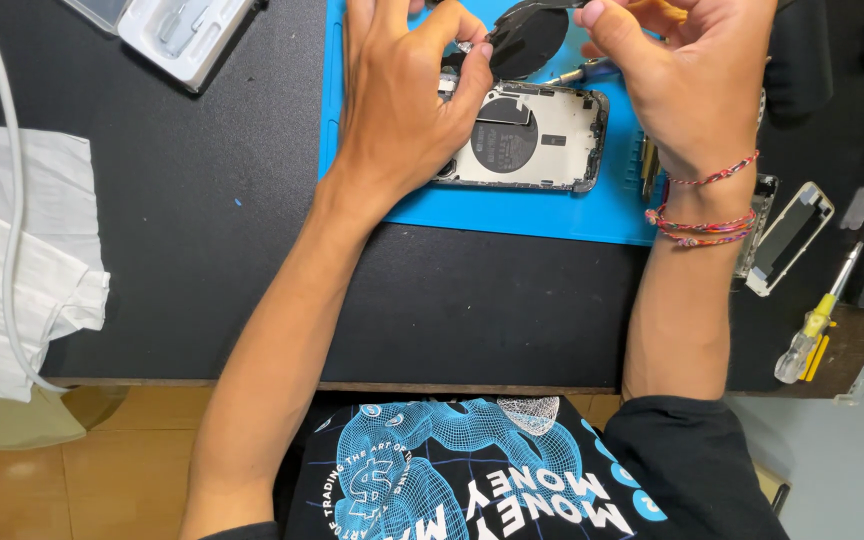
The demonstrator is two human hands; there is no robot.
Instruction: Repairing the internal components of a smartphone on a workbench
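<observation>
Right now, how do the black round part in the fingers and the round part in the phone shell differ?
The lifted black disc is held above the blue mat by both hands, tilted; the seated disc lies flat inside the open phone shell. The lifted one looks glossier. Both are dark and circular.

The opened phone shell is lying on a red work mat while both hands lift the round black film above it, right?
Not quite. The head view shows a blue work mat, not red. The opened phone shell does lie on it, and the left hand and right hand hold the round black film above it.
</observation>
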